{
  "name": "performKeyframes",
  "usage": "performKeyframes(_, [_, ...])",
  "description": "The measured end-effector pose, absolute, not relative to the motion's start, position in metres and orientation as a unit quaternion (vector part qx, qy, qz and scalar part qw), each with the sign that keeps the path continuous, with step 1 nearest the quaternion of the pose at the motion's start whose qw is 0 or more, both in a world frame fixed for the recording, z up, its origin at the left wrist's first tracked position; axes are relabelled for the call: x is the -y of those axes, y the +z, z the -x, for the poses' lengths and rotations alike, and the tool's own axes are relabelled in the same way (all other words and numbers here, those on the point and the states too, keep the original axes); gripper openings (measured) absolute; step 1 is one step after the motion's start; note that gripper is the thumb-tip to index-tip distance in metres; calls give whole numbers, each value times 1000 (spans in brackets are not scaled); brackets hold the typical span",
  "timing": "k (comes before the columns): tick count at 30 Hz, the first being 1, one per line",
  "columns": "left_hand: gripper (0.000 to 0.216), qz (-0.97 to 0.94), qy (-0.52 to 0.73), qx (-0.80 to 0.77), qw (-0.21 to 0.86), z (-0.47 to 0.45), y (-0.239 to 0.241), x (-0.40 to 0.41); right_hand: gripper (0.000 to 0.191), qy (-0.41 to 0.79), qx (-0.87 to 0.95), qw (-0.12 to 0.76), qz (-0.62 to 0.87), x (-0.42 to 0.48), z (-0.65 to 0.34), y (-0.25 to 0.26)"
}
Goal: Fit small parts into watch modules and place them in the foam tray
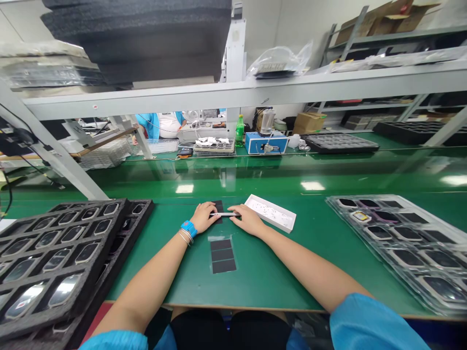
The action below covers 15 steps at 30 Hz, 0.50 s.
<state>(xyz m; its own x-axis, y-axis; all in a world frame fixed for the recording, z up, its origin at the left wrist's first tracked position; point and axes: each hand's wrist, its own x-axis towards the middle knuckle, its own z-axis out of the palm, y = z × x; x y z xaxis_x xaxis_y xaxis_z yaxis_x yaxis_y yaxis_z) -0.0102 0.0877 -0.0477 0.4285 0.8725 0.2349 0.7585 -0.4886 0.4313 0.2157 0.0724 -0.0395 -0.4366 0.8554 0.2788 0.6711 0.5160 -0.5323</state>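
Note:
My left hand, with a blue wristband, and my right hand meet over a thin flat strip on the green table. Both pinch the strip from either end, fingers curled. Under it lies a small dark pad. Nearer me sits a clear film carrying three dark rectangles. A white flat tray lies just right of my right hand.
Black foam trays holding several small screens fill the left. Clear plastic trays with several dark parts lie at right. A glossy green conveyor runs behind. Beyond it are a blue box, a green bottle and another worker in blue.

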Motion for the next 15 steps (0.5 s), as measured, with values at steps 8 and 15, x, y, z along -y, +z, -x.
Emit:
performKeyframes(8, [10,-832,212,-496,130,10,-48,-87,23,169,847,256,433,-75,-216,-40])
performKeyframes(15, [9,-832,207,-498,128,10,-51,-89,21,169,847,257,433,-75,-216,-41])
